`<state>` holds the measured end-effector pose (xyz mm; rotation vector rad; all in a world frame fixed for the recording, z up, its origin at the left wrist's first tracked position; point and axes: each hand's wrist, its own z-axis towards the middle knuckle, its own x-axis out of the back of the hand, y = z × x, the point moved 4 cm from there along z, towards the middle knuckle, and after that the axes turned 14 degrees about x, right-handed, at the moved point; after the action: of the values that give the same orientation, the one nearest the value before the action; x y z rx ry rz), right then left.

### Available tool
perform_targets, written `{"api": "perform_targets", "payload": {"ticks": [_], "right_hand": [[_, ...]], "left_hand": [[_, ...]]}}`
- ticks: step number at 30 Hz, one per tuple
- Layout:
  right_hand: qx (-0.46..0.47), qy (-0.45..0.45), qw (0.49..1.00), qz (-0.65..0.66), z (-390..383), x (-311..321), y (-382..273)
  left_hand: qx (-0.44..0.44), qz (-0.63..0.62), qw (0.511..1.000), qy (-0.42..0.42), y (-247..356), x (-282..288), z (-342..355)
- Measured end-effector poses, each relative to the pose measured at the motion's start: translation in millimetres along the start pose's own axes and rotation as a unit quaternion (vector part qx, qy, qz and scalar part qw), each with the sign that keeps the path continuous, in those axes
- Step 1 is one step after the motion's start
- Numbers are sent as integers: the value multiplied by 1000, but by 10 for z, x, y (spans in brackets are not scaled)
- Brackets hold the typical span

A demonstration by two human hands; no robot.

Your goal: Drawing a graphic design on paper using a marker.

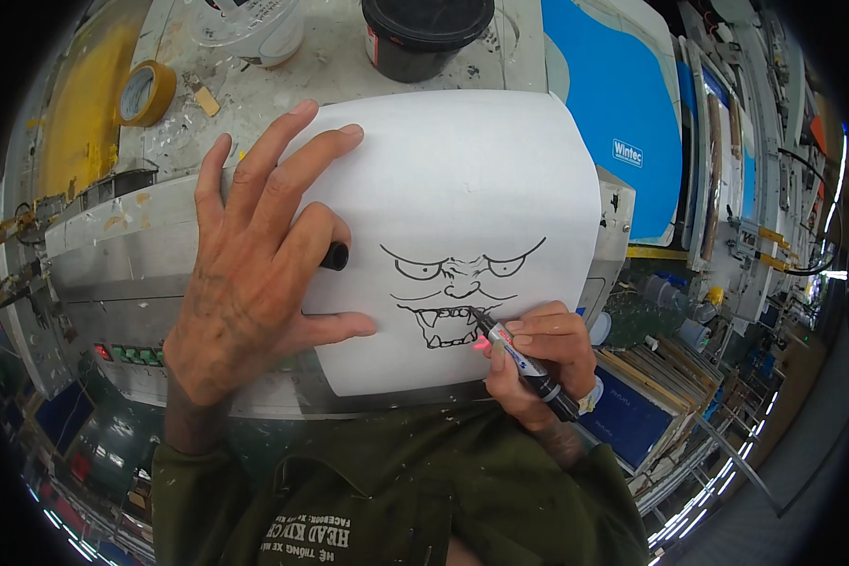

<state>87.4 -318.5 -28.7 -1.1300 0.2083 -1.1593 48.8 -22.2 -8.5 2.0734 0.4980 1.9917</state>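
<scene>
Inking a cartoon face on paper. Right hand pinches a black marker between thumb and fingers, barrel slanting down to the right, tip at the upper right of the mouth, among the teeth. Left hand is spread wide over the left part of the white paper sheet, thumb and fingertips apart, looks like it's steadying it. One finger is curled by a black cap, probably the marker's; can't tell if it's clasped or just resting there.

Sheet lies on a grey worktop, reaching toward its near edge, close to the person. The line drawing sits in the lower part of the sheet: brows, eyes, nose, whisker-like lines, open fanged mouth. Upper part of sheet is blank.

Step in hand, my read: outlining the mouth and teeth; eyes and nose look done. Next move calls for a light, steady tip along the right side of the mouth, sheet kept flat, heel of the drawing hand off fresh ink. Smudging is the likely risk.

Around it: yellow tape roll upper left, clear plastic tub and black lidded bucket beyond the sheet, blue panel on the right.
</scene>
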Motion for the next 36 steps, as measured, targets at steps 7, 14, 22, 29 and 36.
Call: {"api": "perform_targets", "payload": {"ticks": [7,14,22,29,36], "right_hand": [[-1,11,1000,-12,-15,24,13],[-12,41,999,-15,-100,50,35],[-5,64,997,-41,-118,77,48],[-13,75,996,-43,-127,90,58],[-48,117,992,24,-140,110,78]], "left_hand": [[-3,3,1000,3,-9,-7,3],[-1,3,1000,1,-6,0,-4],[2,-3,1000,3,0,-10,-3],[4,-2,1000,2,-2,2,-7],[-4,0,1000,3,-6,6,3]]}}
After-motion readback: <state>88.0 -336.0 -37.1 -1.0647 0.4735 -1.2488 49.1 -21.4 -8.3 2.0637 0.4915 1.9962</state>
